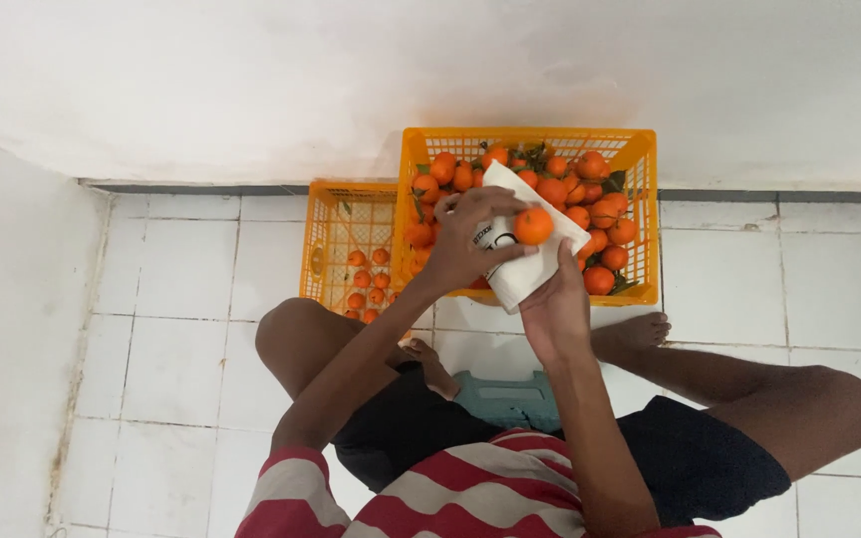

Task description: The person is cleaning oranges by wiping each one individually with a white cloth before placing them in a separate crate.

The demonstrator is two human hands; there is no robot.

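Orange: one small orange [533, 225] pinched in fingertips of left hand [470, 239], held over the white sheet, above the full crate.
L hand: closed on the orange, fingers curled round it.
White sheet: paper/foam sheet [525, 269] w/ dark print, tilted, propped from below.
R hand: right hand [555, 314] grips sheet's lower edge, closed on it.
Full crate: big orange plastic crate [640, 214] heaped w/ oranges + green leaves, against the wall.
2nd crate: smaller orange crate [336, 234] just beside on its left, few oranges at bottom.
Floor: white tiles [181, 329]; person sits on small teal stool [510, 399], knees apart.
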